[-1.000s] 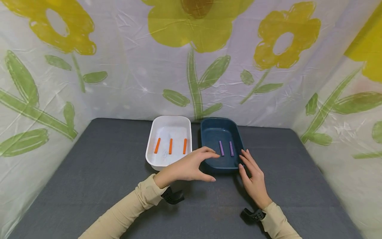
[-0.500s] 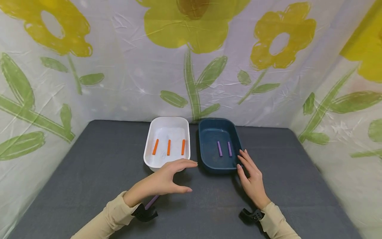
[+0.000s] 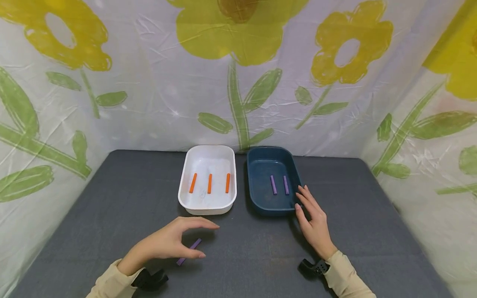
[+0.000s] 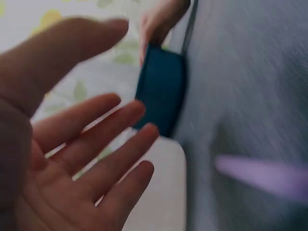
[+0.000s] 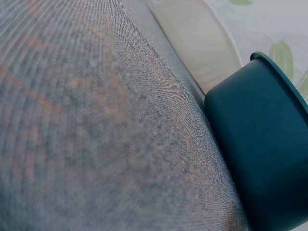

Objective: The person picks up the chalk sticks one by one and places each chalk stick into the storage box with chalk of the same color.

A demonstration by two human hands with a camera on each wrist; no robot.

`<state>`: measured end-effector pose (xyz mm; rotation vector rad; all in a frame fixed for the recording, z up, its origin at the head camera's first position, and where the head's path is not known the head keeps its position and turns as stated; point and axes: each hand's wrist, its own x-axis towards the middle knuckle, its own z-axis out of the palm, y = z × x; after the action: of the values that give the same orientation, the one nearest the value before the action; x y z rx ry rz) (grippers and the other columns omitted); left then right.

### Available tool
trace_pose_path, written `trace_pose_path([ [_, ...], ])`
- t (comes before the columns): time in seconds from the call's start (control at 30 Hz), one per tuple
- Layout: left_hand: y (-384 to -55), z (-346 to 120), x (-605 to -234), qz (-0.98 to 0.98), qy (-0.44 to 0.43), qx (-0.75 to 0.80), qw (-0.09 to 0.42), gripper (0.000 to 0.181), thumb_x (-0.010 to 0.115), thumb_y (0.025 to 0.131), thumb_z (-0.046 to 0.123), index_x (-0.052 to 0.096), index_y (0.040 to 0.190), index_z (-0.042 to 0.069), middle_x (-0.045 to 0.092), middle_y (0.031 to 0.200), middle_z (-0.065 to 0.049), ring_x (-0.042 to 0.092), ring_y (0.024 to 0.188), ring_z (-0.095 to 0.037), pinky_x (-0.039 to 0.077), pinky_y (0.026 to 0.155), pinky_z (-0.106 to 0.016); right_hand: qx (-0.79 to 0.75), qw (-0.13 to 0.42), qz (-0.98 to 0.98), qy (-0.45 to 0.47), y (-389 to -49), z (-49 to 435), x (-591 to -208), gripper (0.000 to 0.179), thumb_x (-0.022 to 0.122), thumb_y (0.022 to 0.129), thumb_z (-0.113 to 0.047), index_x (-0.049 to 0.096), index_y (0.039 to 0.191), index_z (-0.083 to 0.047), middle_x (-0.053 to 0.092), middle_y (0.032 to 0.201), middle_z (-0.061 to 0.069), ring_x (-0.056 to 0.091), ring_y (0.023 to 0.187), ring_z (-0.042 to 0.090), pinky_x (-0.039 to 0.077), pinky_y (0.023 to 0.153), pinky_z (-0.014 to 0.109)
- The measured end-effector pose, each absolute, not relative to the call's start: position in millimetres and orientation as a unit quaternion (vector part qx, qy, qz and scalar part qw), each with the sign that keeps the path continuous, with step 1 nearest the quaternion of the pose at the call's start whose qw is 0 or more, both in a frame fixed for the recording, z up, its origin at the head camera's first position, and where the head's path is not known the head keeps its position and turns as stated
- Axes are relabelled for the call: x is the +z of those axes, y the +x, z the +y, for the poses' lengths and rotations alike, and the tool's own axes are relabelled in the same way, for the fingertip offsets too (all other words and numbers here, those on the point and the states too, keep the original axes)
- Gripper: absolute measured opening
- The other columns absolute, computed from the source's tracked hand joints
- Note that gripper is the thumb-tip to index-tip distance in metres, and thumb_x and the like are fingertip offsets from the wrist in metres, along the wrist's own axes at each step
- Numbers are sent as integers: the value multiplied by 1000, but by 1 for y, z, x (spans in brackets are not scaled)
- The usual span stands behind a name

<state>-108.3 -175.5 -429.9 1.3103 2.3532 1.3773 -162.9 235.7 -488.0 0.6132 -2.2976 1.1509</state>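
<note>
My left hand (image 3: 167, 240) hovers over the table with its thumb and fingers spread apart and nothing between them. Beneath it, partly behind the thumb, a slim purple stick (image 3: 196, 243) lies slanted on the cloth; the left wrist view shows that purple stick (image 4: 264, 174) blurred and apart from the fingers. My right hand (image 3: 316, 227) touches the right front corner of a dark blue tray (image 3: 273, 209) with straight, relaxed fingers. Two purple sticks (image 3: 273, 185) lie side by side inside that tray. The right wrist view catches only the blue tray's outer wall (image 5: 264, 144), not the hand.
Left of the blue tray, with a narrow gap between, stands a white tray (image 3: 208, 203) holding three orange sticks (image 3: 210, 184). Both sit near the back edge of the grey cloth-covered table (image 3: 261, 256). A flower-printed curtain (image 3: 156, 103) encloses the back and sides.
My left hand has moved from over the blue tray's front left, leftward and toward me. The purple stick on the table has come into sight beneath it. My right hand stays at the tray.
</note>
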Motion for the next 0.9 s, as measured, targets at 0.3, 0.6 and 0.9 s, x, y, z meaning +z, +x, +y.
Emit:
trace_pose_path([
  [0.3,-115,-206,-458,748,440,485,110,63,82,82,12,57,139,9,58,140,-7,42,139,-31,29,112,-19,420,247,-845,221,-163,236,-486,39,62,94,2,59,132,7,49,147,19,36,142,36,26,114,19],
  [0.6,-117,-221,-474,721,447,495,186,71,80,83,14,48,146,6,43,153,-10,14,148,-41,15,116,-22,421,245,-844,224,-163,235,-490,41,62,94,2,59,135,3,48,148,17,35,143,32,25,114,20],
  [0.9,-120,-228,-475,698,448,499,252,84,80,79,19,39,152,6,27,160,-16,-1,150,-39,7,116,-22,419,255,-841,228,-164,236,-491,41,62,93,3,59,134,3,49,147,18,36,142,36,26,114,19],
])
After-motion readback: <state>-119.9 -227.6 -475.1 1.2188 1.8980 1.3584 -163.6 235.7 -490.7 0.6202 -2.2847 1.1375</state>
